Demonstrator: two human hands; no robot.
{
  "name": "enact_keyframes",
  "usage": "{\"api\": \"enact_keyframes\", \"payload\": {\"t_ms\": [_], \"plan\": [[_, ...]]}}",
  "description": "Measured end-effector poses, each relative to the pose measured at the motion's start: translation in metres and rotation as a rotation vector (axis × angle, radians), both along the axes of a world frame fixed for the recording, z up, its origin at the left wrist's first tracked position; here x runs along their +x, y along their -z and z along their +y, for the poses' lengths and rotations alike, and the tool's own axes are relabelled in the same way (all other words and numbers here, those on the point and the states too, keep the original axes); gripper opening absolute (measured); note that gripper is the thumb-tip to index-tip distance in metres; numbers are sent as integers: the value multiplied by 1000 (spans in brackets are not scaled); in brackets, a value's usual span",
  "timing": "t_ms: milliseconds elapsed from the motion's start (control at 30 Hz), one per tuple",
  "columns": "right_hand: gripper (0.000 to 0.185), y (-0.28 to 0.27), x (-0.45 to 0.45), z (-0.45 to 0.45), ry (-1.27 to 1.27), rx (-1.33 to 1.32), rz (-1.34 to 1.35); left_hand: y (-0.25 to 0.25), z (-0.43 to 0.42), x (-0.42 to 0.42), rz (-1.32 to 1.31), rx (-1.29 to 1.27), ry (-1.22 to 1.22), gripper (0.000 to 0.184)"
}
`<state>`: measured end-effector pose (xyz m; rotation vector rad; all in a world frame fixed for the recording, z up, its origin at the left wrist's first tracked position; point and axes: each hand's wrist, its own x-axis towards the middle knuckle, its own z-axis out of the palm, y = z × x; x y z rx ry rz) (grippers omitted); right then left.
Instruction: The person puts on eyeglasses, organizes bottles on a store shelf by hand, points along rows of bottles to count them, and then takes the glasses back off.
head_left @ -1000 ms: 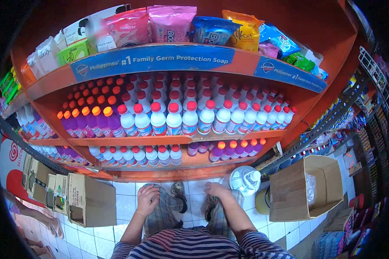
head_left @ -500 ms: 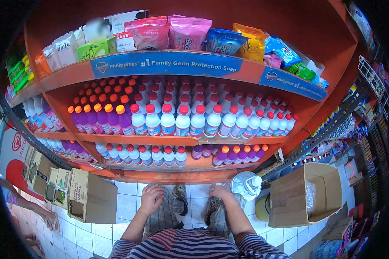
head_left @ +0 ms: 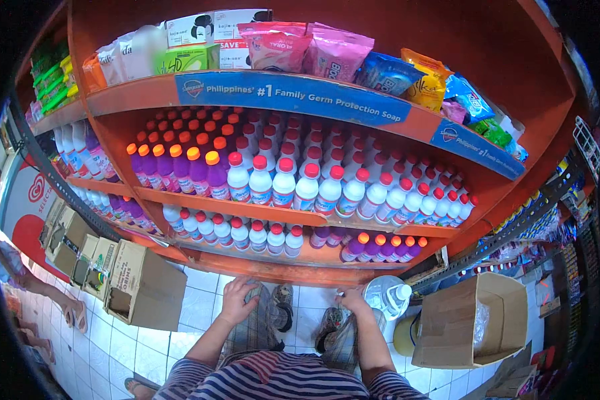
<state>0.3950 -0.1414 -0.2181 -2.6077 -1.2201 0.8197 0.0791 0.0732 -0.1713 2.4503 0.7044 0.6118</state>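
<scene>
My left hand (head_left: 240, 301) rests on my left knee, fingers spread over the plaid trousers (head_left: 263, 327), holding nothing. By my right knee is my right hand (head_left: 352, 301), its fingers slightly bent and apart, with nothing visible in it. A big clear water jug (head_left: 385, 299) stands just right of that hand. Ahead of me, the middle shelf carries rows of white bottles with red caps (head_left: 307, 184) and purple bottles with orange caps (head_left: 197, 175). The lower shelf holds more white bottles (head_left: 258, 237) on the left and purple bottles (head_left: 380, 248) on the right.
Soap boxes (head_left: 192, 59) and wipe packs (head_left: 340, 53) line the top shelf. Cardboard boxes (head_left: 155, 287) stand at left, and an open carton (head_left: 447, 323) at right beside a yellowish bucket (head_left: 405, 335). Another person's legs (head_left: 50, 297) show at far left; a sandalled foot (head_left: 140, 388) is behind me.
My view has tilted and turned a little, so the shelves appear shifted right. My right hand's fingers have moved slightly at the knee. My left hand stays on its knee.
</scene>
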Motion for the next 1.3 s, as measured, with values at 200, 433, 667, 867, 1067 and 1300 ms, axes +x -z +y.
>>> {"api": "enact_keyframes", "payload": {"t_ms": [200, 433, 667, 867, 1067, 1300], "plan": [[58, 11, 4, 11, 250, 498, -81, -7, -2, 4, 19, -23, 0, 39], [76, -9, -25, 49, 213, 466, -37, -3, -3, 5, 19, 9, 47, 38], [89, -15, -30, 71, 274, 454, -120, -4, -2, 2, 31, -4, 17, 34], [95, -11, -23, 62, 190, 38, -9, -1, -1, 2, 32, 5, 17, 34], [97, -17, -18, 55, 310, 233, -152, 0, -1, 3, 27, 14, 16, 34], [95, -16, -17, 49, 201, -5, -87, -2, -2, 1, 19, 23, 21, 32]]}}
